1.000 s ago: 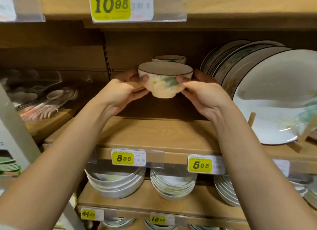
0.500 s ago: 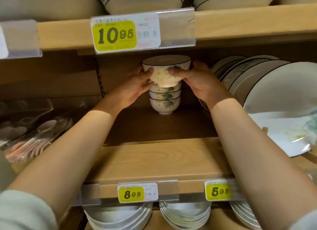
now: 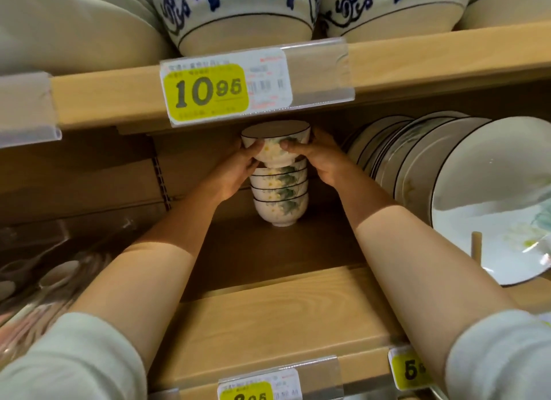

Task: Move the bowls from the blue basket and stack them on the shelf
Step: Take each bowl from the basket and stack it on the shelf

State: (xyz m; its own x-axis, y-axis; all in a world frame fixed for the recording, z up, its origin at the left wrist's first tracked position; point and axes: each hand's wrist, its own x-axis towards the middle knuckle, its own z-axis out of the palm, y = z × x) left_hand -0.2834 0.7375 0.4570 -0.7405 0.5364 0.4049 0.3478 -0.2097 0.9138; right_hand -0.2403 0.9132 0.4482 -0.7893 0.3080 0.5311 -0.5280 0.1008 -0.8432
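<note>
Now, both arms reach to the far back of the wooden shelf (image 3: 268,316). Left hand (image 3: 238,168) and right hand (image 3: 320,158) hold one bowl (image 3: 275,137) between them, thumbs on its near wall and fingers curled round its sides. The bowl is white with a dark rim and a yellow-flower, green-leaf print, and it is upright. It sits directly over the stack (image 3: 280,199) of matching bowls, its foot down at the rim of the topmost one; whether it is fully seated cannot be told, as the hands cover the joint. The stack stands upright on the shelf near the back panel, nested rim over rim. Right of the stack, plates (image 3: 477,190) lean on edge in a row, white with dark rims, the nearest resting behind a wooden peg (image 3: 476,247). On the upper shelf (image 3: 432,65) sit big bowls (image 3: 244,14) with blue scroll pattern, and a yellow price tag (image 3: 208,92) reading 10.95 hangs on its front edge just above the held bowl. At near left, spoons (image 3: 53,277) under clear wrap, blurred. Pale sleeves (image 3: 74,361) are pushed up on both forearms.
</note>
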